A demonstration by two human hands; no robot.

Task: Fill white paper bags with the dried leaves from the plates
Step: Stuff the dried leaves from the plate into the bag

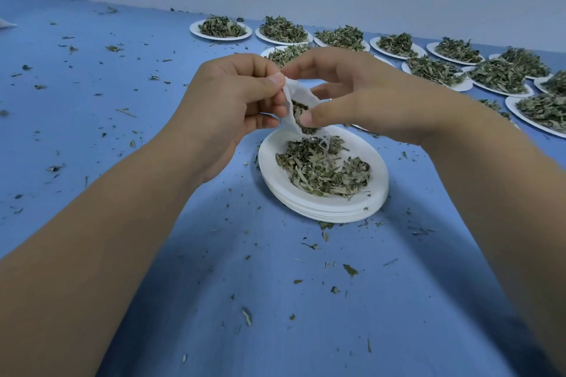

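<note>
Holding the small white paper bag (291, 93) above the near stack of white paper plates (306, 208), I pinch its rim with my left hand (232, 107) and its other edge with my right hand (361, 101), thumb on the leaves inside. The bag is partly filled. Loose dried green leaves (321, 168) remain on this stack. Many heaped white plates (395, 53) wait far right on the blue table (214, 285).
</note>
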